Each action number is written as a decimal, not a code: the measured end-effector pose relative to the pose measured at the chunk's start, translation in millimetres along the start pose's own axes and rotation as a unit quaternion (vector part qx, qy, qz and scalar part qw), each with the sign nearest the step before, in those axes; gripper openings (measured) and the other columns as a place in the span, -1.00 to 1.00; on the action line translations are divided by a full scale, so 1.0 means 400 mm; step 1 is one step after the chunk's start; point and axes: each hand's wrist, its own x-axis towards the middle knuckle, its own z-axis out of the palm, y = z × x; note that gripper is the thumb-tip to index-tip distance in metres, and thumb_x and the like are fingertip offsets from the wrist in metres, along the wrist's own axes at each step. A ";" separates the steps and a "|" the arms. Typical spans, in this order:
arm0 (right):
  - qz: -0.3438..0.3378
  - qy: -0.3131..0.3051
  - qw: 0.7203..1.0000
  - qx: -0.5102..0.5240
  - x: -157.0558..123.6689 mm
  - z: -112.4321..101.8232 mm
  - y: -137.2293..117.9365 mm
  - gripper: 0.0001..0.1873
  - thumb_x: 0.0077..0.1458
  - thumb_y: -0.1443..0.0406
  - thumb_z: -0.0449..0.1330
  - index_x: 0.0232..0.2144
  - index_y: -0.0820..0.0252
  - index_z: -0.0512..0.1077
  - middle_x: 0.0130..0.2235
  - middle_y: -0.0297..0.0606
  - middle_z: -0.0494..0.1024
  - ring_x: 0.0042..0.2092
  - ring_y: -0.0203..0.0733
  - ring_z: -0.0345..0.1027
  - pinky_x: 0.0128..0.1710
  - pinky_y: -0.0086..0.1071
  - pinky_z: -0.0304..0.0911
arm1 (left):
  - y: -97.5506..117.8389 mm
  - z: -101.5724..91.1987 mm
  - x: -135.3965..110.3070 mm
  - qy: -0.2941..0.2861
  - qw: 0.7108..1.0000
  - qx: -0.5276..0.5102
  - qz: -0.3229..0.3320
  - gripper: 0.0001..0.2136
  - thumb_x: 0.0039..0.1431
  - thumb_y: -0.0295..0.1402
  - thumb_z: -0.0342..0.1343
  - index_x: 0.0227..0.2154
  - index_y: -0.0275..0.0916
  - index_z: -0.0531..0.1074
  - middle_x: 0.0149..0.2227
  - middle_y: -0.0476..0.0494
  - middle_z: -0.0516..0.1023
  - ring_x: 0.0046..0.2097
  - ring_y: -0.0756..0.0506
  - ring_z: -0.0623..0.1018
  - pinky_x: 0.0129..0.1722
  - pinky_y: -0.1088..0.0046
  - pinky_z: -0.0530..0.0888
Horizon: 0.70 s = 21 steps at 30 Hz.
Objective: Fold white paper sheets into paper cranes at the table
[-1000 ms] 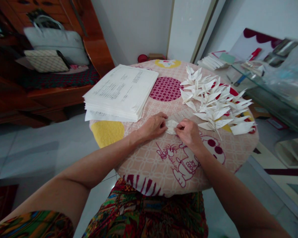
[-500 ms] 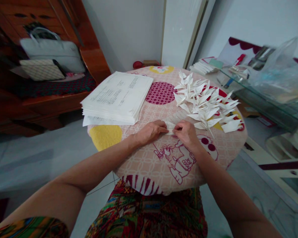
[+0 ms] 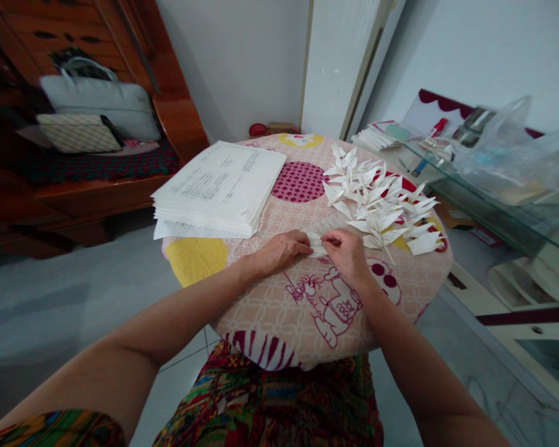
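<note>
A small piece of folded white paper (image 3: 316, 243) lies on the patterned tablecloth (image 3: 270, 310) between my two hands. My left hand (image 3: 284, 249) rests on the cloth with its fingers curled and pressed on the paper's left end. At the other end, my right hand (image 3: 346, 251) pinches the paper between thumb and fingers. The paper's fine folds are partly hidden by the fingertips. Just beyond my right hand spreads a pile of folded paper cranes (image 3: 377, 198). To the far left of the table sits a thick stack of printed sheets (image 3: 218, 186).
A glass-topped cabinet (image 3: 484, 186) stands at the right, bearing a plastic bag (image 3: 498, 149), a red-capped item and more papers (image 3: 375, 136). On the left, a wooden bench (image 3: 177, 124) holds a grey handbag (image 3: 102, 105) and a checked pouch (image 3: 79, 132).
The camera view has shifted slightly. Both hands stay at the folded paper, with the right hand's fingers slightly repositioned along it.
</note>
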 end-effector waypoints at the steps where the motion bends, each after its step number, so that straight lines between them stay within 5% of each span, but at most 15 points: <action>1: 0.009 -0.026 1.000 -0.002 0.003 0.007 -0.005 -0.82 -0.04 0.46 0.16 -0.47 0.19 0.56 -0.43 -0.28 0.60 -0.39 -0.23 0.44 -0.34 -0.41 0.29 | 0.000 -0.001 0.000 -0.003 1.000 0.003 0.002 -0.74 0.25 -0.54 0.01 -0.20 -0.23 0.61 -0.16 -0.19 0.58 -0.12 -0.09 0.55 -0.08 0.38 0.49; 11: 0.091 -0.104 0.989 -0.058 0.036 0.033 -0.013 -0.85 -0.17 0.49 0.27 -0.53 0.20 0.59 -0.52 -0.30 0.58 -0.48 -0.26 0.38 -0.44 -0.44 0.18 | 0.010 -0.007 0.009 -0.061 0.993 0.094 0.034 -0.81 0.29 -0.47 0.04 -0.20 -0.28 0.56 -0.22 -0.18 0.56 -0.18 -0.10 0.53 -0.15 0.40 0.46; 21: 0.091 -0.089 0.988 -0.087 0.038 -0.007 0.012 -0.84 -0.27 0.52 0.25 -0.64 0.20 0.54 -0.61 -0.37 0.51 -0.53 -0.28 0.34 -0.47 -0.44 0.17 | -0.005 0.003 -0.006 -0.021 0.998 0.058 0.034 -0.79 0.27 -0.50 0.05 -0.18 -0.23 0.59 -0.18 -0.19 0.57 -0.13 -0.11 0.55 -0.12 0.39 0.47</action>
